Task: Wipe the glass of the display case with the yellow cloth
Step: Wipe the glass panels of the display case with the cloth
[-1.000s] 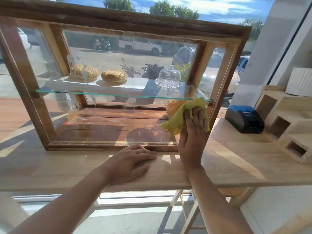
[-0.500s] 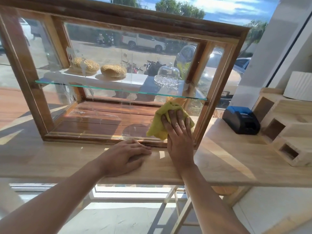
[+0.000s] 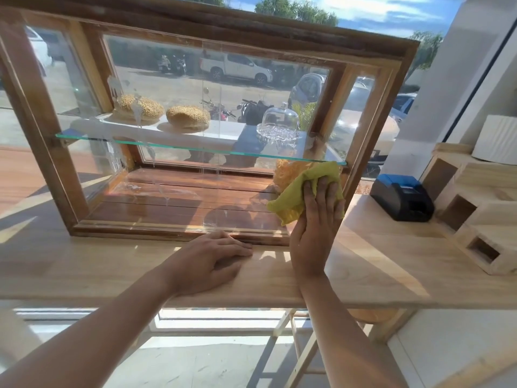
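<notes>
A wooden-framed display case (image 3: pixel 218 26) with glass panes stands on a light wooden counter (image 3: pixel 377 261). My right hand (image 3: pixel 316 228) presses the crumpled yellow cloth (image 3: pixel 302 191) flat against the front glass at the lower right corner, just under the glass shelf (image 3: pixel 179 147). My left hand (image 3: pixel 212 259) lies palm down on the counter, its fingertips touching the case's bottom frame and holding nothing. Streaks and drips show on the glass at the left and middle.
Inside the case, two round breads (image 3: pixel 140 106) and a small glass dome (image 3: pixel 281 120) sit on the shelf. A black and blue receipt printer (image 3: pixel 402 197) and stepped wooden boxes (image 3: pixel 475 217) stand on the counter to the right. Parked cars show through the window behind.
My right hand slid the cloth left and down along the glass, then back right to the lower right corner. My left hand stayed on the counter.
</notes>
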